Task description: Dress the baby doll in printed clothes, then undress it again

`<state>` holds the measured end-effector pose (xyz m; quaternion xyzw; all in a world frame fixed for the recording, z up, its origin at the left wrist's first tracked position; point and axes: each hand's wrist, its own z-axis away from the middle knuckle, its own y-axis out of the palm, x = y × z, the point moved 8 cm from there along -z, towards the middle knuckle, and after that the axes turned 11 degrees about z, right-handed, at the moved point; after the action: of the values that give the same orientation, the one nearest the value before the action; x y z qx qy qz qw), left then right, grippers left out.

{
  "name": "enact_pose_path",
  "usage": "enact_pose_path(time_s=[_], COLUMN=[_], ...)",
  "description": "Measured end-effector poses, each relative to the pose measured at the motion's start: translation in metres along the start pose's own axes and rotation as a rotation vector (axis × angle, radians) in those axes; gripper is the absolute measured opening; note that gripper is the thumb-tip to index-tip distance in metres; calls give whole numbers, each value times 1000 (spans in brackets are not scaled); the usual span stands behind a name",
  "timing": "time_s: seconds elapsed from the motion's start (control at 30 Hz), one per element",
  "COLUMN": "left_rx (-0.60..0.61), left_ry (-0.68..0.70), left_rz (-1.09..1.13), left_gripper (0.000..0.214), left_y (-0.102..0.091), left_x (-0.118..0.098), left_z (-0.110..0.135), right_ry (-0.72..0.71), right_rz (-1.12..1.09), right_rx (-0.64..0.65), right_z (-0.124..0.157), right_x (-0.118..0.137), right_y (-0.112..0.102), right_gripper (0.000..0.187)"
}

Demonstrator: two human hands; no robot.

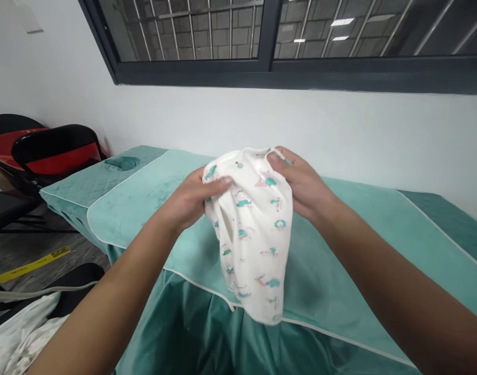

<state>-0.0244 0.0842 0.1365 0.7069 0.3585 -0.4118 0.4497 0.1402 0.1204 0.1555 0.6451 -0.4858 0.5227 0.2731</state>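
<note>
A small white garment (254, 234) with teal and pink printed figures hangs in the air above a bed covered in teal cloth (145, 203). My left hand (191, 200) grips its upper left part, thumb laid across the fabric. My right hand (301, 185) is closed on its upper right edge. The lower part of the garment droops down past the bed's white-piped front edge.
Black and red chairs (54, 151) stand at the left beside the bed. White cloth (23, 333) lies heaped at the lower left on the floor, near a strip of yellow tape (31, 265). A white wall and a dark-framed window (270, 67) are behind the bed.
</note>
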Motion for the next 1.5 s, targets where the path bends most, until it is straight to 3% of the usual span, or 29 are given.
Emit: enact_pose_path(time_s=[0.03,0.1,0.17,0.2,0.27,0.37,0.43,0.47,0.57,0.63,0.7,0.77,0.83,0.9,1.0,1.13,1.23,1.4,1.5], left_rx=[-79,-186,-240,-247,-199,15,106,93,-84,-178,-225,-252,-216,-85,92,11,-41,11,146], left_ry=[59,95,35,-19,-145,-346,-427,-424,-265,-181,-182,-232,-302,-393,-534,-590,-545,-476,-530], left_rz=[63,127,135,127,95,28,-8,-2,99,155,181,214,246,232,128,-8,-164,-590,-607], left_gripper=[31,30,32,36,47,55,55,54,47,44,40,39,44,52,59,46,43,36,37], left_y=[-3,-4,-2,0,6,21,25,24,10,0,-5,-10,-9,-1,5,-14,-24,-16,-2], left_x=[0,6,18,26,40,60,69,70,65,64,71,82,92,100,110,124,139,153,147], left_z=[-2,-6,-7,-6,0,14,23,24,17,14,14,18,26,36,51,58,57,49,51], right_ry=[24,92,183,216,238,236,254,262,320,369,382,357,336,337,435,609,587,559,586], right_rz=[7,89,204,243,240,51,-88,-142,-165,-59,37,17,-101,-227,-253,-16,173,384,316], right_rx=[64,317,578,626,503,146,29,7,68,212,336,316,165,13,-98,-104,-59,-144,-135], right_z=[3,15,31,36,32,20,18,19,29,39,48,49,46,45,58,98,121,135,143], right_x=[-6,-18,-30,-35,-38,-41,-48,-52,-67,-77,-85,-87,-88,-90,-107,-148,-172,-184,-183], right_y=[6,28,49,53,48,28,24,25,34,44,52,51,42,35,35,39,40,31,36], right_gripper=[38,40,42,41,39,41,43,45,47,45,42,41,43,45,48,48,44,40,43])
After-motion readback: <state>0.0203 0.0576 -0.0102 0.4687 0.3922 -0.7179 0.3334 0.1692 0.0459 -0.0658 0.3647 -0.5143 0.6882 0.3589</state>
